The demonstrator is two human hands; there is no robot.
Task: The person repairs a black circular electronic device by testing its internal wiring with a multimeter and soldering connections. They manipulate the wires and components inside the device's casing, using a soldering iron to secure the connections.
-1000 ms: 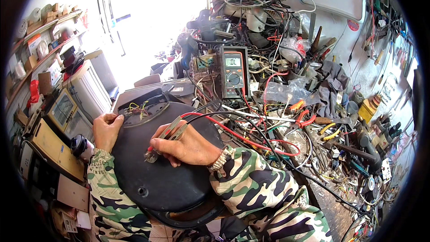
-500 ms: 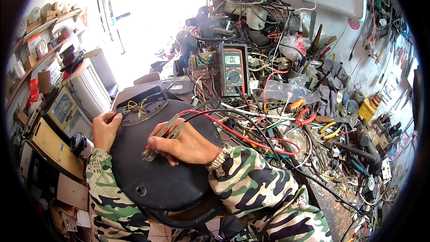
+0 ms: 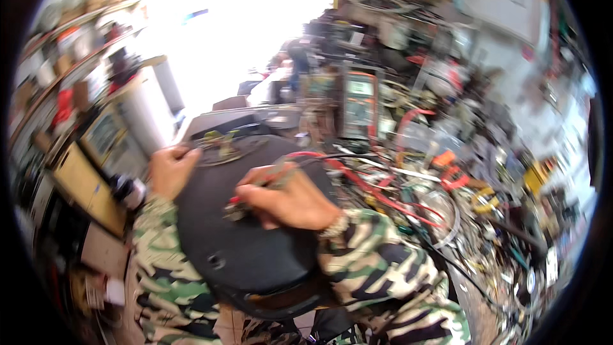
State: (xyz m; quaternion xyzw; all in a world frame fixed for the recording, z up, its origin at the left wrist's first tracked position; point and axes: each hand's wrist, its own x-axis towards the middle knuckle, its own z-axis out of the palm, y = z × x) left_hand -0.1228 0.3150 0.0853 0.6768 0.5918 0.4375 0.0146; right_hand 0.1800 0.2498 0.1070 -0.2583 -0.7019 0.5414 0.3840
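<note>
at mid-frame i watch the right hand point(image 3: 290, 199) gripping test clips point(image 3: 236, 210) over the black casing point(image 3: 201, 220), the left hand point(image 3: 171, 170) beside its rim, grip unclear.

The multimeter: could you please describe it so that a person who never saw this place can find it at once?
Find the large black rounded casing in front of the person. Beyond its far right side, before the piled clutter, stands the tall, dark multimeter. Its pale rectangular screen near the top, edged with orange, sets it apart from everything around it.
</note>
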